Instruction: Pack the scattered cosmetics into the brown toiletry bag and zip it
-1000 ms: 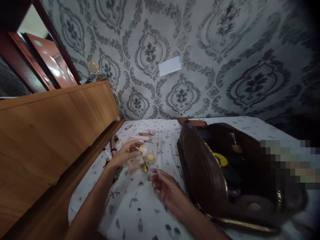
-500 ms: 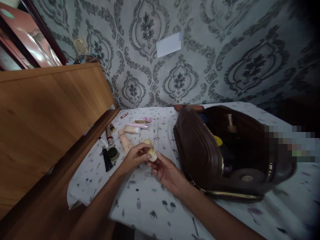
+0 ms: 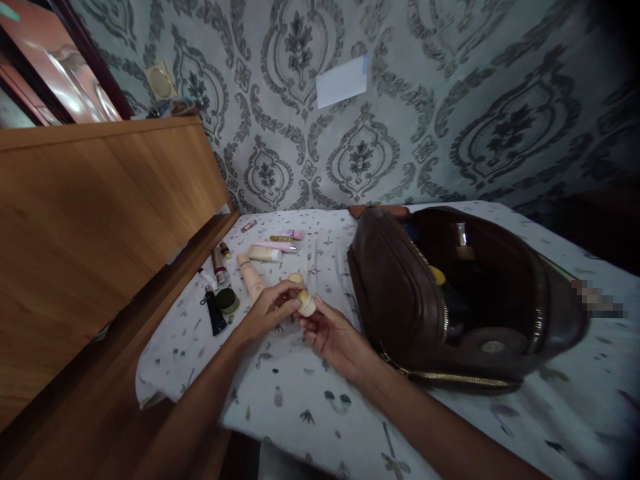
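Between my two hands is a small pale-yellow and white cosmetic jar [image 3: 307, 307]. My right hand [image 3: 337, 339] grips it from the right with the fingers curled beneath. Over its left side lie the thumb and bent fingers of my left hand [image 3: 274, 305], closed on the jar as well. A second small yellowish round piece [image 3: 295, 278], a jar or lid, sits on the cloth just behind. To the left of it a peach tube [image 3: 250, 275] is partly covered by my left hand.
Left on the patterned cloth [image 3: 280, 393] lie a black tube [image 3: 215, 312], a dark green jar [image 3: 227, 301], a cream tube [image 3: 265, 253] and several other cosmetics. An unzipped brown leather bag [image 3: 400, 287] stands at the right. A wooden panel [image 3: 115, 220] borders the left side.
Both hands stay at the same spot with the jar, which has tilted slightly. The whole view has shifted a little; the items on the cloth lie as before.
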Demonstrator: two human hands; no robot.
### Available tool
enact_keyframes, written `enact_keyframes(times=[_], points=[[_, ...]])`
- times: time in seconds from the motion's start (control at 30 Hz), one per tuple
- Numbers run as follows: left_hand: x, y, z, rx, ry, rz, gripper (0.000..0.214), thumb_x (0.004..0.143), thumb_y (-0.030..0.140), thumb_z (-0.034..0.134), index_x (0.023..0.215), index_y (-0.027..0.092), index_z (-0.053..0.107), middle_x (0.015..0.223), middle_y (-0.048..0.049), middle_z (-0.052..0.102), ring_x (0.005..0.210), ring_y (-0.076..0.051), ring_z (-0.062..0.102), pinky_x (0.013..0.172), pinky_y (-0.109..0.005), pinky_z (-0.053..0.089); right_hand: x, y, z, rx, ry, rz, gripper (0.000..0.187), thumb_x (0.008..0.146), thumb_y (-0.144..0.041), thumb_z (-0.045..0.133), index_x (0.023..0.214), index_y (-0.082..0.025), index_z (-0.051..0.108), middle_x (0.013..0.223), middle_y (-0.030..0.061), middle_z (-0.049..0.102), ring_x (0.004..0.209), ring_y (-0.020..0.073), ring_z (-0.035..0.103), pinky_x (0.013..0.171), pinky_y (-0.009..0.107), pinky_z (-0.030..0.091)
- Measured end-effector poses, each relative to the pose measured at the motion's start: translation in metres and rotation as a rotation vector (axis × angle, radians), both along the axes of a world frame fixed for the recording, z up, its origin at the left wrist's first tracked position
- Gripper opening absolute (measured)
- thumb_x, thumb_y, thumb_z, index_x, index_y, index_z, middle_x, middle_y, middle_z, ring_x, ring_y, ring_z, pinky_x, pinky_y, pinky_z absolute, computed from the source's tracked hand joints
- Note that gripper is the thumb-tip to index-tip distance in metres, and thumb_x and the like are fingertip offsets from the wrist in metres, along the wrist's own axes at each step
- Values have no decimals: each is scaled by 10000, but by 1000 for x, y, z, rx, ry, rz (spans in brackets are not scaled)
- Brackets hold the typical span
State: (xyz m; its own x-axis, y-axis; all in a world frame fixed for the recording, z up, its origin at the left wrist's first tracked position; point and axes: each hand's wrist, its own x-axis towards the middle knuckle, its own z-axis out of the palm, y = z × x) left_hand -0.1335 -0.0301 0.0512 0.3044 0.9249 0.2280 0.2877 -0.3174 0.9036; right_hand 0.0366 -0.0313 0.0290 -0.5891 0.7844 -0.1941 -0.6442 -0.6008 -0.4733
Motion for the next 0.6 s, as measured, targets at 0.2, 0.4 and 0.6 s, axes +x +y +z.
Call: enact_keyframes(times=[0.2,0.4,0.6], points=[[1,0,2,21,4,-6,381,893,455,581,1121,151,619,857,-29,594,799,-150,559,726,-245,433,0,0,1,-6,-12,-10,236,765,-327,783,901,-154,698,731,21,715,584,91,627,471,157,467],[0,-1,2,11,1,-26,414,877,468,600,1147,154,603,921,-43,611,821,-159,576,737,-253,444,0,0,1,-19,-26,-16,240,758,-314,792,908,-151,698,726,19,719,575,89,630,481,161,474],[-1,-3,4,16,10,-24,407,878,447,606,1177,170,599,991,-57,620,903,-183,582,776,-264,454,0,-2,1,-25,-2,-61,250,684,-269,848,851,-176,685,724,-12,712,602,102,661,471,162,467]])
